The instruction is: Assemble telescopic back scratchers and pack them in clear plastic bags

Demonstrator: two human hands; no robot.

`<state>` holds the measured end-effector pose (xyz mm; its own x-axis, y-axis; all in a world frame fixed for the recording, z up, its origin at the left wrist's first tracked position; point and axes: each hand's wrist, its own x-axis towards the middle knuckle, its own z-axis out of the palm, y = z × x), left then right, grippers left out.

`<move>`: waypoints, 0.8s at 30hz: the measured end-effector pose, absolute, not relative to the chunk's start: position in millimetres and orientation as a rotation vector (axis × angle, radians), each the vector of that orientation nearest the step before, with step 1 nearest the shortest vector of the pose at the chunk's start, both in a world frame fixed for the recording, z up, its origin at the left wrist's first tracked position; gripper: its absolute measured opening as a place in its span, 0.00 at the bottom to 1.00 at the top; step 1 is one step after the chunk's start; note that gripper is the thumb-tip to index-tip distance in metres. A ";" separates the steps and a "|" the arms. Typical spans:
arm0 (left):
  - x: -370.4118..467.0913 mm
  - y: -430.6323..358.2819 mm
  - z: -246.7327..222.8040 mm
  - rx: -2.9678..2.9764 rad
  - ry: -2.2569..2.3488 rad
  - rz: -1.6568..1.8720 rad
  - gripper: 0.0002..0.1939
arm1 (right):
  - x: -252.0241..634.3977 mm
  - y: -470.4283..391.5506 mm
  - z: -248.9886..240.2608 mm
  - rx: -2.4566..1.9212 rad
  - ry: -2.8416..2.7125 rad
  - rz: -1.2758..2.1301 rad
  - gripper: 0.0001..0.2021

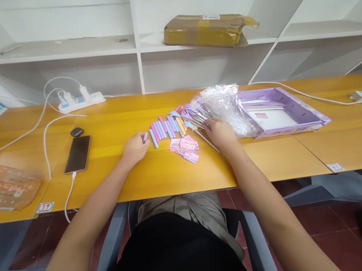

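Observation:
My left hand point(135, 148) is closed around a short purple stick point(145, 136), its end showing past the thumb and finger. Just right of it lies a row of pastel sticks point(160, 130) in pink, purple, blue and orange. My right hand point(219, 131) is over a heap of thin silvery rods point(199, 113) with purple and blue fork-shaped ends. Its fingers are curled down among the rods, and their grip is partly hidden. One long thin rod point(208, 142) slants out beneath that hand. Small pink printed cards point(185, 147) lie loosely between my hands.
Crumpled clear plastic bags point(227, 109) lie against a purple open box point(304, 125) on the right. A phone point(78, 154) on a cable, a black case point(77, 132), a power strip point(81, 102) and an orange bag point(5, 188) are left. Shelves behind hold a taped carton point(203, 32).

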<state>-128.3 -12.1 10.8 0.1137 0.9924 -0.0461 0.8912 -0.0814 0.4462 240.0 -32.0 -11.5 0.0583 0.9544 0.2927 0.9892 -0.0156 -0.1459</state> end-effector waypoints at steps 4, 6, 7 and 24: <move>-129.8 -10.7 7.3 2.064 1.811 0.411 0.15 | 240.8 -30.3 -13.1 -2.033 -1.954 -0.155 0.17; -130.5 -10.1 4.7 2.072 1.794 0.444 0.14 | 241.2 -29.5 -14.8 -2.022 -1.954 -0.158 0.16; -130.7 -9.9 3.7 2.074 1.785 0.458 0.13 | 241.3 -29.2 -15.8 -2.019 -1.956 -0.163 0.16; -128.1 -19.6 7.6 1.967 1.665 0.650 0.09 | 247.9 -29.6 -20.7 -1.826 -1.592 -0.218 0.10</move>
